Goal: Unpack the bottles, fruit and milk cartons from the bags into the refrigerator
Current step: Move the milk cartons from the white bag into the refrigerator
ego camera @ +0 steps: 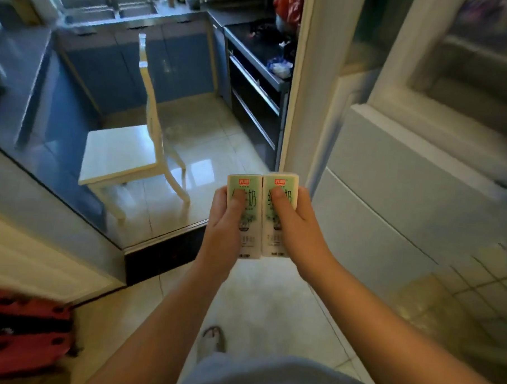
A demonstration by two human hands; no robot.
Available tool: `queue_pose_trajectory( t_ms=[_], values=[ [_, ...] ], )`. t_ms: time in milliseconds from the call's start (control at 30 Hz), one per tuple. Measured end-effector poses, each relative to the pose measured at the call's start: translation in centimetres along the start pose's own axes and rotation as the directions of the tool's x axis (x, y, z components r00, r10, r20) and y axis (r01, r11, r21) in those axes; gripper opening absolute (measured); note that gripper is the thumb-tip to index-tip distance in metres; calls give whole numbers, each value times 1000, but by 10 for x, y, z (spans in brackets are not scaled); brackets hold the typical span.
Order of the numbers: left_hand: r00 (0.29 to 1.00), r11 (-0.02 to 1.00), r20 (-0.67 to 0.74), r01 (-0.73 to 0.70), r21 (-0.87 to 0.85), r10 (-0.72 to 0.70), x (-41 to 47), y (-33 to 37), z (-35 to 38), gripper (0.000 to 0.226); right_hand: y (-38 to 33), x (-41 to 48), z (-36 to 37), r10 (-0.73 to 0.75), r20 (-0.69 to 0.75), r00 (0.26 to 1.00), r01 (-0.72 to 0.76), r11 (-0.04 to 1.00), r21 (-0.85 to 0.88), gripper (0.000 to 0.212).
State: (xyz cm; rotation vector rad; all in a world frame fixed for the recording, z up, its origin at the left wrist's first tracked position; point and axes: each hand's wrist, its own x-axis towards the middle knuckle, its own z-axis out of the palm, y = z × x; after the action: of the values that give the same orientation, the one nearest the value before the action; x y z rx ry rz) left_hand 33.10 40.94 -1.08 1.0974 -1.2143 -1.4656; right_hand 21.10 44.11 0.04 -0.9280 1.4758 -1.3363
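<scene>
The left carton (245, 182) and right carton (282, 182) show smooth printed paperboard with a faint sheen. Beyond the left hand (226, 219), the floor tiles (207, 149) gleam, glossy and mirror-like, under a chair (117, 154) in shiny cream paint. Further out, cupboard doors (112, 69) look smooth, satin blue. Right of the right hand (299, 220), the refrigerator front (391, 212) is pale, smooth, matt. Low to the left of the left hand, a red crate (22, 332) looks like hard plastic.

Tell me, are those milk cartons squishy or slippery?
Probably stiff: the left milk carton and right milk carton keep flat faces under the thumbs. Likely not slippery: the left hand and right hand each hold one plainly. Stood up, they might tip, being tall and narrow.
</scene>
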Motion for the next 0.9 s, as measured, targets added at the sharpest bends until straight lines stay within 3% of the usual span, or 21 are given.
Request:
queue_pose_trajectory(
  t_ms=[167, 400, 467, 700, 900],
  values=[
    [950, 998, 310, -18, -68, 39, 79, 6, 72, 34, -22, 47, -59, -29, -237, 971, 32, 999, 7, 24],
    [746, 988, 663, 49, -143, 59, 178, 25, 198, 33, -58, 121, -146, -116, -591, 799, 152, 988, 11, 15],
    [689, 990, 719, 18, -143, 91, 206, 41, 235, 39, -77, 146, -169, -166, -655, 737, 211, 977, -10, 14],
    [473, 965, 843, -79, -249, 256, 287, 122, 343, 16, -163, 217, -235, -374, -789, 487, 432, 889, -154, 17],
    [265, 909, 872, -47, -415, 412, 324, 204, 419, 31, -244, 249, -289, -557, -768, 315, 522, 778, -350, 20]
  ],
)
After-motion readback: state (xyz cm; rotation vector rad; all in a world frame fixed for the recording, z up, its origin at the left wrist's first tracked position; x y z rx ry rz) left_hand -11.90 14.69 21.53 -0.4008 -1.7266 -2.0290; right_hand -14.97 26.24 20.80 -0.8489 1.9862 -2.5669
